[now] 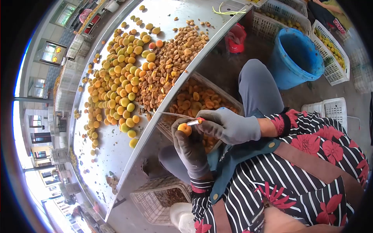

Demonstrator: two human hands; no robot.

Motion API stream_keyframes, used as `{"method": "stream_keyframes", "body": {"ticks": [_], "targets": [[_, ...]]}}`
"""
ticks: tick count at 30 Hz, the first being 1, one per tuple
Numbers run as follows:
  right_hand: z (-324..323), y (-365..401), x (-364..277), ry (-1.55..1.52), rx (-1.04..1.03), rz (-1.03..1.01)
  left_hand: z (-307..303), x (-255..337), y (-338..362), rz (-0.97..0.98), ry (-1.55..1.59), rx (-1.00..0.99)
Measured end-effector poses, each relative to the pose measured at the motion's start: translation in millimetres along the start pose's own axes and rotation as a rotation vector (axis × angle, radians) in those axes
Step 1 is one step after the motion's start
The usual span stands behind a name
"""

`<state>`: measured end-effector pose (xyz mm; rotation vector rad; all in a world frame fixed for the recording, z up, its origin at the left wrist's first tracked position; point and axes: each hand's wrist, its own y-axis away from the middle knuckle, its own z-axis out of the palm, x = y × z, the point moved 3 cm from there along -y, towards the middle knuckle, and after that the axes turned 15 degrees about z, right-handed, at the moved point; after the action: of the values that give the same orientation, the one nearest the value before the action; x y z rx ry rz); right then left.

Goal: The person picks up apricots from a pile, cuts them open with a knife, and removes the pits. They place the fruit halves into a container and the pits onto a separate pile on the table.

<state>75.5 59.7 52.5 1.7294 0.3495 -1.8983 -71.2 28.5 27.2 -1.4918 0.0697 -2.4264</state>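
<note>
1. One apricot [184, 128] sits in the fingertips of the left hand [191, 149], just off the table edge and above the lap. The dark glove closes round it from below.
2. The right hand [228, 126], in a paler glove, is clenched round the red handle of a knife [176, 115]. Its blade points toward the table, right beside the fruit. I cannot tell whether the edge has entered the flesh.
3. Done so far, as I judge it: a crate [194, 99] under the table edge holds many cut halves. A broad heap of brown stones [171, 58] lies on the table [116, 155].
4. Left to do: a large pile of whole apricots [116, 93] lies beside the stones. The work seems well under way but far from over.
5. Hard to read: the lens bends everything. The crate of halves is partly hidden by the table edge and the hands. A second crate [159, 198] by the feet is too dim to tell what it holds. The white baskets [330, 50] near the blue bucket [297, 58] are cut off at the frame's edge.
</note>
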Motion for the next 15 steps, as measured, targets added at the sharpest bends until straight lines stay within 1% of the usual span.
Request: {"method": "stream_keyframes", "body": {"ticks": [3,5,8,15], "targets": [[1.3,1.0,0.7,0.075,0.03,0.001,4.0,-2.9,1.8,0.018,0.034,0.045],[1.3,1.9,0.8,0.116,0.056,0.005,5.2,-3.0,2.0,0.068,-0.082,0.027],[0.3,3.9,-2.1,0.123,0.06,-0.016,17.3,2.9,4.5,0.049,-0.072,0.037],[-2.4,4.9,-5.7,0.211,0.062,0.041,17.5,2.6,3.3,0.032,-0.146,-0.006]]}}
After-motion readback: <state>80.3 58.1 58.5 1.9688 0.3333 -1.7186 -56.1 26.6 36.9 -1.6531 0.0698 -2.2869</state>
